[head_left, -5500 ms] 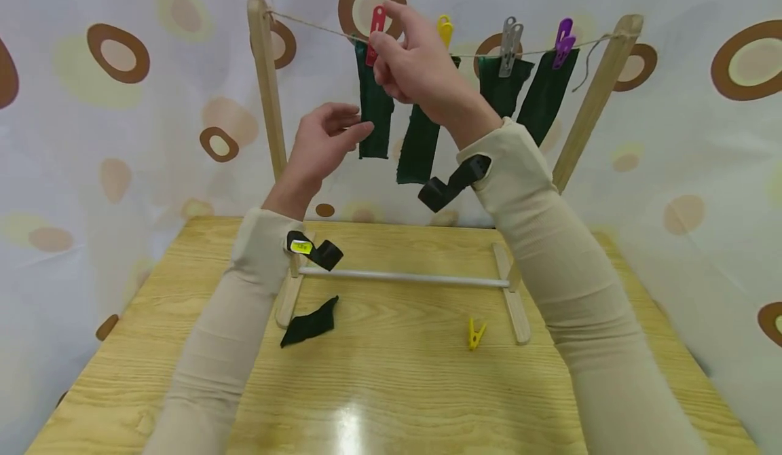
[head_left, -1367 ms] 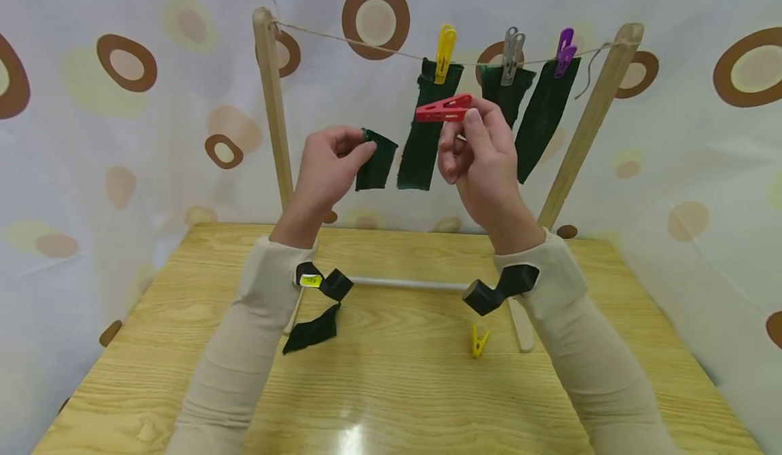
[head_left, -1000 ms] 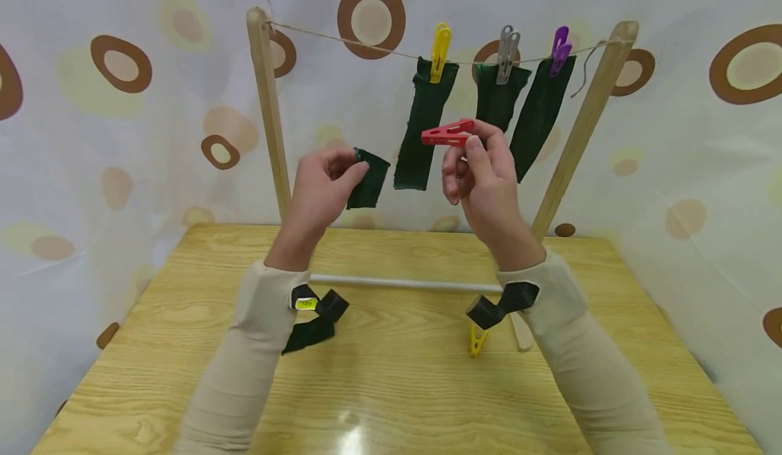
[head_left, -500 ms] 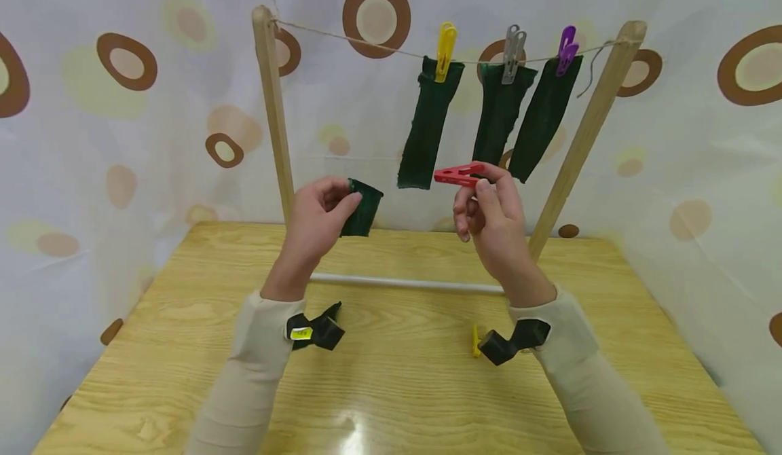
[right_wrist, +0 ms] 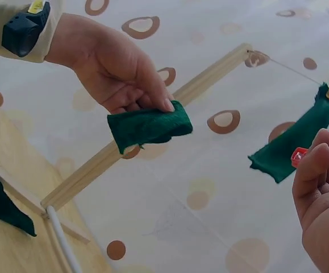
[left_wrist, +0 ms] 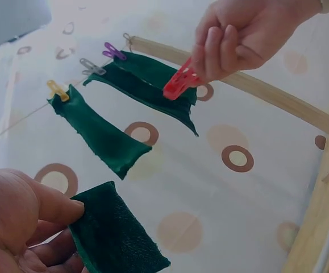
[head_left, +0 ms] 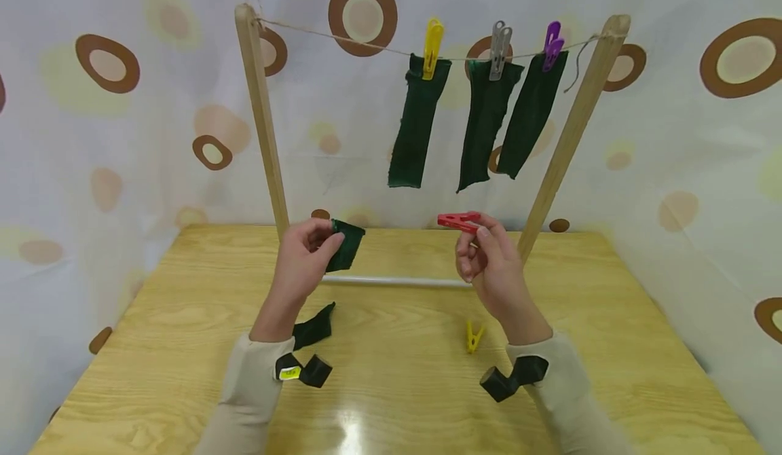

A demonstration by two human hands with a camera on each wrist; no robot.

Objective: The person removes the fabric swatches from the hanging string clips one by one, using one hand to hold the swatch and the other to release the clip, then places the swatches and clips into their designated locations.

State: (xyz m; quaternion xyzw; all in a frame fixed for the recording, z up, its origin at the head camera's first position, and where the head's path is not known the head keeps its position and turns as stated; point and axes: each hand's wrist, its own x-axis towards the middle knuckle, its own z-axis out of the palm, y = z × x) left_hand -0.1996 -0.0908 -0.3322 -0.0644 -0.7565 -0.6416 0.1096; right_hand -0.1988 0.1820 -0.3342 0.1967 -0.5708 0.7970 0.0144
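Above a wooden table (head_left: 397, 373), in head view: L hand (head_left: 301, 255), approx. 8 o'clock, pinches a green cloth (head_left: 347, 248) betw. thumb & fingers; R hand (head_left: 495, 265), approx. 4 o'clock, pinches a red clothespin (head_left: 455, 224), spare fingers half-curled. Pegged cloths (head_left: 487, 132) hang approx. 1 to 2 o'clock; yellow clothespin (head_left: 472, 343) lies approx. 5 o'clock.

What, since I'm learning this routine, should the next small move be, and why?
I'd probably lower the left hand and lay its green strip beside the loose strip on the table: that hand has come down from the line with it, and the right hand holds the red clip.
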